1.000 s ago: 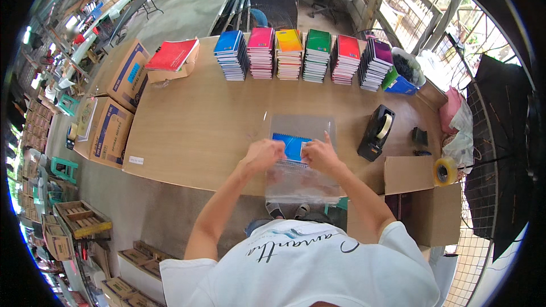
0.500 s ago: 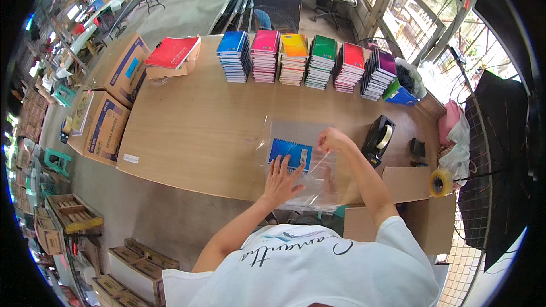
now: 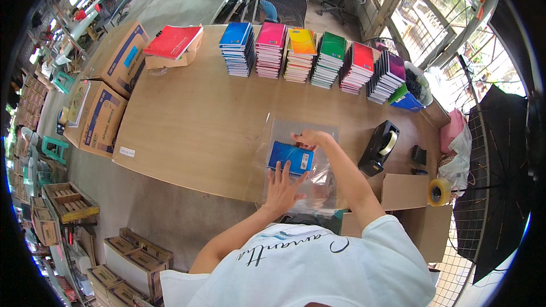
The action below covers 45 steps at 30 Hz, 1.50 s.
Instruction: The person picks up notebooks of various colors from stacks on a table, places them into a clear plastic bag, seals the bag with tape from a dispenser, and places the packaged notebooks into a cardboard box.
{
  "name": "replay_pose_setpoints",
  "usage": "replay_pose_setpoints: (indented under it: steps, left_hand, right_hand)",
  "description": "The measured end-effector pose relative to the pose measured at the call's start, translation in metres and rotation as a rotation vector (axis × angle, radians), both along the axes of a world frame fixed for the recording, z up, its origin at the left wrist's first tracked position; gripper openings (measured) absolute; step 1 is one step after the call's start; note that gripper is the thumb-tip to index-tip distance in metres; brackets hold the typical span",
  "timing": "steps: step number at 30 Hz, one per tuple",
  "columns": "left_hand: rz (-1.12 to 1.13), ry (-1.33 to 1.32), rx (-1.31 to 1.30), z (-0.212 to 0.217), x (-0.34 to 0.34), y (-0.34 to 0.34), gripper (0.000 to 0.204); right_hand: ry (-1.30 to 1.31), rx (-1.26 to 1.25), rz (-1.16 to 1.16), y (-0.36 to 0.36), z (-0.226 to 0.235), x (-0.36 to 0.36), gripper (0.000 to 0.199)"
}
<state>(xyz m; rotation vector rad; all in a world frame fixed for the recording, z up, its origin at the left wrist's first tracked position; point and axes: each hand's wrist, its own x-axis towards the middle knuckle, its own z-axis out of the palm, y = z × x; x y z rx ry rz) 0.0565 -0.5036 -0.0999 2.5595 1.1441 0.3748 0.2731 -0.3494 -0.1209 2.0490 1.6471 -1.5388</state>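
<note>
Head view, centre frame: blue spiral notebook [image 3: 290,158] inside clear plastic bag [image 3: 296,162] on wooden table [image 3: 193,119]. Left hand [image 3: 282,187] flat, fingers spread on it; right hand [image 3: 310,137] pinches the bag's upper edge.

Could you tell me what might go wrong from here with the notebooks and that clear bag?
1. The clear bag hangs over the table's near edge; with the blue notebooks inside, it might slide off toward the person.
2. The left hand lies flat and the right hand grips only the far end, so the stack could skew.
3. The thin plastic might snag or tear on the spiral binding.
</note>
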Motion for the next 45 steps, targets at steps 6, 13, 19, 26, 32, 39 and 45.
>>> replay_pose_setpoints:
  steps: [6, 13, 19, 26, 32, 39, 45]
  left_hand:
    - [0.006, 0.031, -0.01, 0.006, -0.006, -0.01, 0.074]
    - [0.013, 0.043, -0.007, 0.011, -0.005, -0.009, 0.073]
    - [0.017, 0.029, -0.011, 0.013, -0.006, -0.008, 0.073]
    - [0.079, 0.018, -0.047, 0.005, -0.004, 0.005, 0.081]
    - [0.078, 0.015, -0.007, 0.007, -0.003, 0.007, 0.083]
    - [0.077, 0.041, 0.008, 0.002, -0.002, 0.006, 0.082]
    - [0.074, 0.049, 0.03, 0.006, -0.001, 0.008, 0.084]
  right_hand:
    - [-0.124, 0.231, 0.039, -0.004, 0.005, -0.003, 0.056]
    - [-0.385, 1.251, -0.021, -0.027, -0.046, 0.006, 0.008]
    - [-0.294, 0.921, -0.123, -0.016, -0.003, 0.014, 0.012]
    - [0.037, 0.609, -0.031, 0.009, 0.02, 0.036, 0.021]
    - [-0.1, 0.821, 0.177, -0.017, 0.034, 0.019, 0.02]
    - [-0.316, 1.133, 0.134, -0.035, 0.048, -0.012, 0.008]
    - [-0.294, 1.068, 0.262, -0.033, 0.053, -0.012, 0.015]
